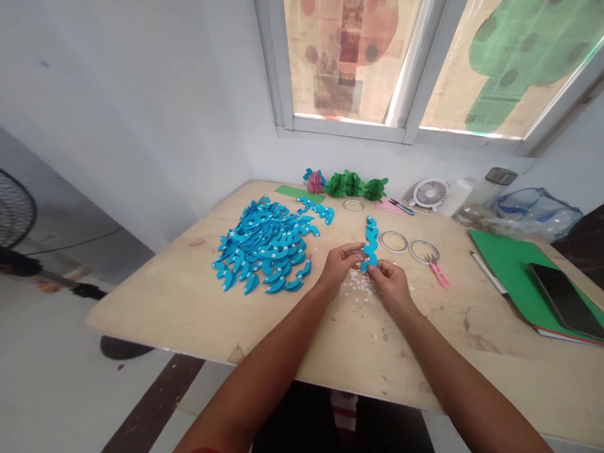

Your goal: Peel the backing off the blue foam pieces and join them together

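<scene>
Blue wavy paper strip (372, 238), pinched at its near end by fingers (353, 247) of the left hand (336, 264) and right hand (392, 282), white bits (362, 284) just below them, blue pile (271, 239) leftward, silver rings (399, 251) just right.

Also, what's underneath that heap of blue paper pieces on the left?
The wooden table shows around the edges of the heap of blue paper pieces. The table right beneath, and most of the lower pieces, are covered, so anything else there can't be seen.
</scene>
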